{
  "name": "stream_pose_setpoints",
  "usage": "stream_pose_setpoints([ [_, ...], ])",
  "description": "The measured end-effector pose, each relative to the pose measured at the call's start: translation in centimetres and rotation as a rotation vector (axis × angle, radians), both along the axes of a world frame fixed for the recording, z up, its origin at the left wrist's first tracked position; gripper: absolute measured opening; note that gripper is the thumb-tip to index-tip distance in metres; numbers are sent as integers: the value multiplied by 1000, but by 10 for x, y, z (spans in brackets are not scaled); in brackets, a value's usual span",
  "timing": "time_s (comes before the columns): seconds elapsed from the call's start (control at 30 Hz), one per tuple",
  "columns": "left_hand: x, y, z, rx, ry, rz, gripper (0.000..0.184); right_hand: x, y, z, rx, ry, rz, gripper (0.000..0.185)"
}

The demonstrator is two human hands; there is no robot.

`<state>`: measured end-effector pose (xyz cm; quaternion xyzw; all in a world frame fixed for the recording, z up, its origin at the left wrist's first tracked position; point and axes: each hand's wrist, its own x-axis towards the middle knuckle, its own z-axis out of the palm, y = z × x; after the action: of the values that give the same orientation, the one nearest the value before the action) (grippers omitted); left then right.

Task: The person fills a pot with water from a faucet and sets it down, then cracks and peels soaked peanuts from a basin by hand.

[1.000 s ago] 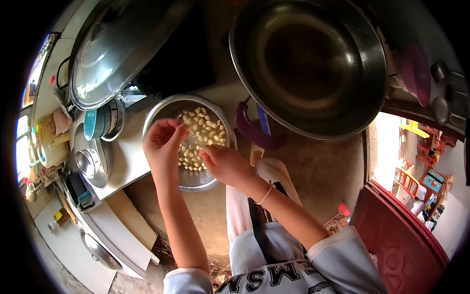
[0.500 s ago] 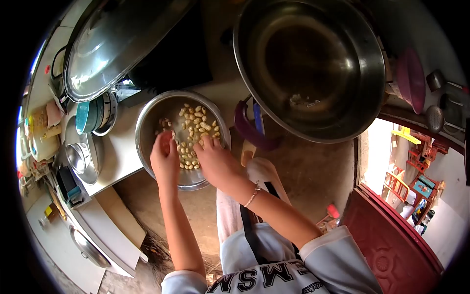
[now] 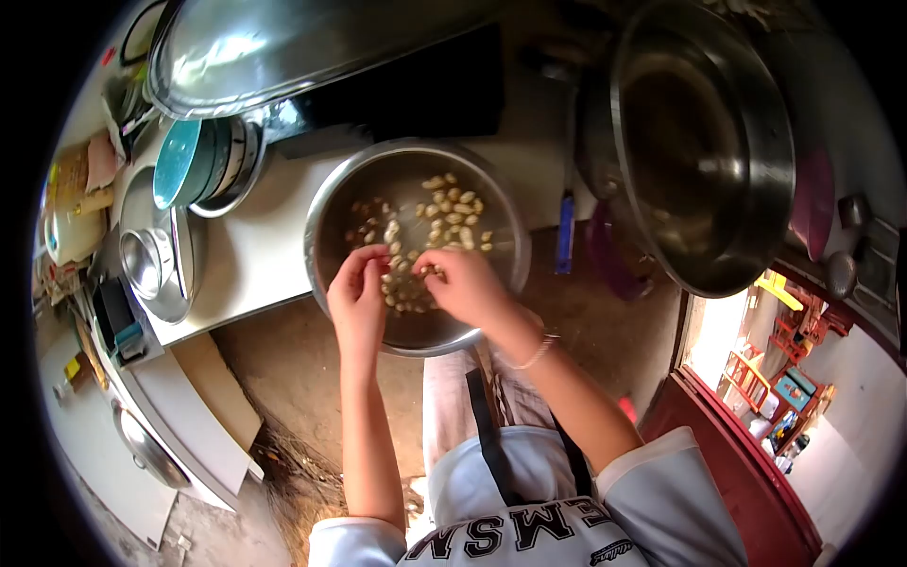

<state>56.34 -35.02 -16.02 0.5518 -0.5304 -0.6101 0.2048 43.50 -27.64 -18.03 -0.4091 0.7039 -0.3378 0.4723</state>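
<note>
I've got left hand (image 3: 358,291) and right hand (image 3: 466,286) over in-shell peanuts (image 3: 454,209), metal basin (image 3: 406,163); fingers curled, can't tell what's gripped.

A pale countertop (image 3: 260,246) stretches across the left side, above a brown, dimly lit floor (image 3: 293,369). At right, bright light pours through a doorway (image 3: 716,345) beside a dark-red door (image 3: 720,439).

Single fisheye view, head-worn, facing forward and steeply down at close range: steel basin (image 3: 397,163) just off centre toward 11 o'clock, wearer's shirt (image 3: 557,491) at 6, bright doorway (image 3: 715,333) farther off at 3.
</note>
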Motion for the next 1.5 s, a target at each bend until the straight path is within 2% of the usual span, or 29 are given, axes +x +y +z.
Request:
stream_pose_setpoints([
  [0.03, 1, -2, 0, 18, 39, 3, 17, -2, -3, 2, 19, -209, -32, 14],
  [0.1, -2, -7, 8, 33, 134, 58, 15, -2, -14, 21, -19, -786, -259, 18],
  [0.17, 0, -13, 17, 88, 196, 50, 15, -9, -18, 34, 33, -1066, -259, 23],
  [0.3, 1, -20, 39, 149, 291, 50, 15, -8, -28, 57, 44, -1239, -321, 30],
  [0.4, 3, -24, 47, 155, 313, 41, 16, 2, -35, 60, -39, -1481, -396, 37],
  [0.57, 1, -26, 51, 250, 406, 97, 19, 11, -44, 67, 2, -1470, -405, 39],
  [0.63, 2, -30, 53, 305, 442, 122, 18, 11, -45, 70, 31, -1334, -414, 38],
  [0.7, 3, -34, 56, 365, 536, 54, 19, 9, -44, 69, 39, -1328, -398, 37],
  [0.9, -2, -33, 53, 383, 477, 118, 18, 9, -43, 70, 15, -1160, -416, 35],
  [0.97, -3, -28, 49, 371, 477, 197, 15, 6, -42, 71, 60, -1009, -499, 34],
  [1.03, -3, -23, 46, 327, 457, 183, 15, 1, -41, 64, 76, -977, -553, 28],
  [1.1, -3, -20, 45, 285, 435, 166, 16, -2, -38, 46, 159, -678, -489, 22],
  [1.17, -5, -18, 43, 217, 459, 154, 20, 1, -37, 27, 219, -632, -487, 17],
  [1.27, -7, -17, 42, 204, 476, 146, 22, 16, -36, -13, 61, -42, -279, 17],
  [1.3, -10, -17, 45, 207, 480, 138, 22, 19, -38, -18, 163, 17, -229, 18],
  [1.37, -20, -16, 55, 210, 481, 106, 23, 22, -38, -14, 226, -23, -150, 15],
  [1.43, -35, -13, 64, 118, 577, -17, 24, 31, -30, -24, -80, -225, -353, 15],
  [1.5, -66, -8, 76, 32, 700, -117, 23, 41, -29, -23, -334, -339, -578, 24],
])
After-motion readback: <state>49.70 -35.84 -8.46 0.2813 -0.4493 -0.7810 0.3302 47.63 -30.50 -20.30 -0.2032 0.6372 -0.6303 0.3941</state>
